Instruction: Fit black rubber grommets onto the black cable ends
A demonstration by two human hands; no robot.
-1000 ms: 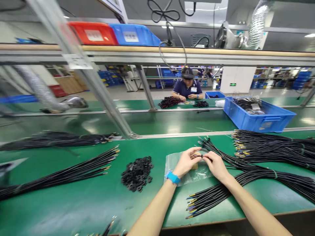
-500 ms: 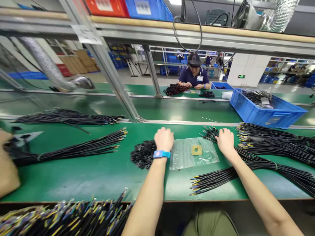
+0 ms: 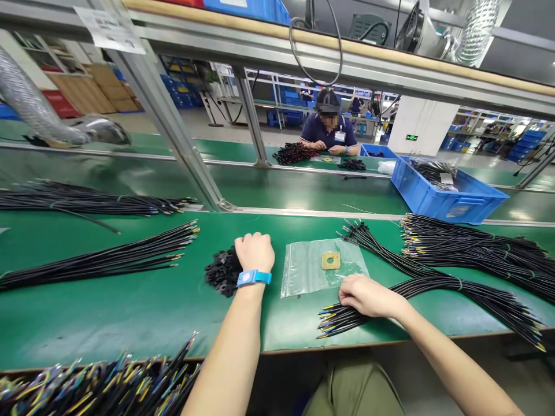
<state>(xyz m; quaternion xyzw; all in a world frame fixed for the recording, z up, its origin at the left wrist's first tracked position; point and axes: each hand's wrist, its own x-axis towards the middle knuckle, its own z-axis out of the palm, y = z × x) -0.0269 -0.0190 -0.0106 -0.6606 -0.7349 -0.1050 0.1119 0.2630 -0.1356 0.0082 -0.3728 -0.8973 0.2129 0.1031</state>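
Note:
My left hand (image 3: 255, 252) is at the right side of a pile of small black plastic pieces (image 3: 222, 274). Its fingers curl down and their tips are hidden, so what they hold does not show. My right hand (image 3: 368, 296) lies over the front bundle of black cables (image 3: 427, 287), near its stripped ends, with thumb and fingers closed on a cable there. Between my hands, a clear zip bag (image 3: 299, 268) lies flat, with a square yellowish plate (image 3: 330, 260) with a central hole on it. Cables with black pieces near their ends (image 3: 358, 231) lie behind.
More cable bundles lie at right (image 3: 459, 242) and left (image 3: 108, 257). A blue bin (image 3: 451, 190) stands beyond the rail. Loose cable ends (image 3: 108, 384) rise at the front left edge. A metal frame post (image 3: 173, 127) slants up at left. A person (image 3: 329, 127) works opposite.
My right hand has moved from the cables with black pieces toward me, onto the front bundle. My left hand stays by the black pile. The whole view has shifted, so things appear further left.

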